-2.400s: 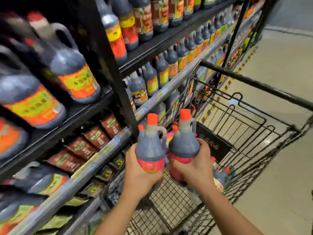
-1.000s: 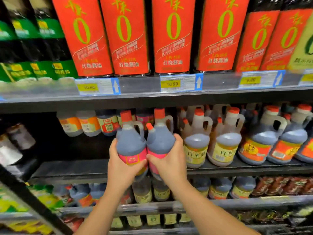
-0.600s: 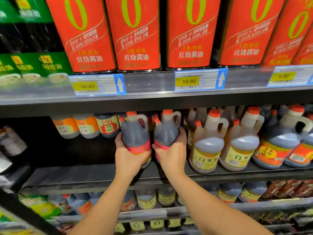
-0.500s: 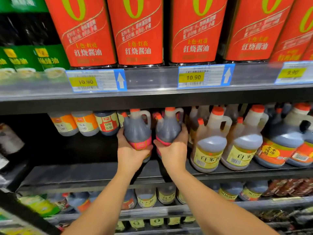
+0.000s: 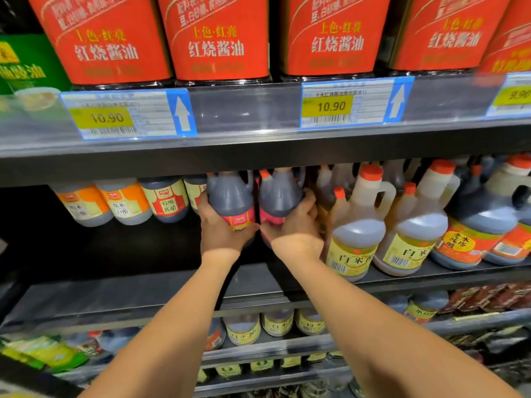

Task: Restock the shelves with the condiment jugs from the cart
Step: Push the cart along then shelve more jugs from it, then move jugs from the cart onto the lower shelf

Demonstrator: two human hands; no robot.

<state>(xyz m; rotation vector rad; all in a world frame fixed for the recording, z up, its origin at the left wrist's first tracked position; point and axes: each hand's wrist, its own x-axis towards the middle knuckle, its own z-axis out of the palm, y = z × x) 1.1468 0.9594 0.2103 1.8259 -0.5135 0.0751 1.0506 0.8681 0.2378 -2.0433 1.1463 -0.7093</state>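
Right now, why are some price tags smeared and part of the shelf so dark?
Head view: the left price tag is smeared, likely motion blur, while the middle price tag reads clearly; glare sits on the clear strip between them; the shelf recess at left lies in deep shadow; the left hand on the left jug and right hand on the right jug look sharp.

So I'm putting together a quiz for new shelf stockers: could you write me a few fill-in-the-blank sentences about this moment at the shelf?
1. The left hand grips the left jug, the right hand the right jug: ___ dark jugs held in all.
2. The pale jugs right of the right hand carry ___ labels.
3. The price tag above the right hand reads ___.
Missing words: two; yellow; 10.90.
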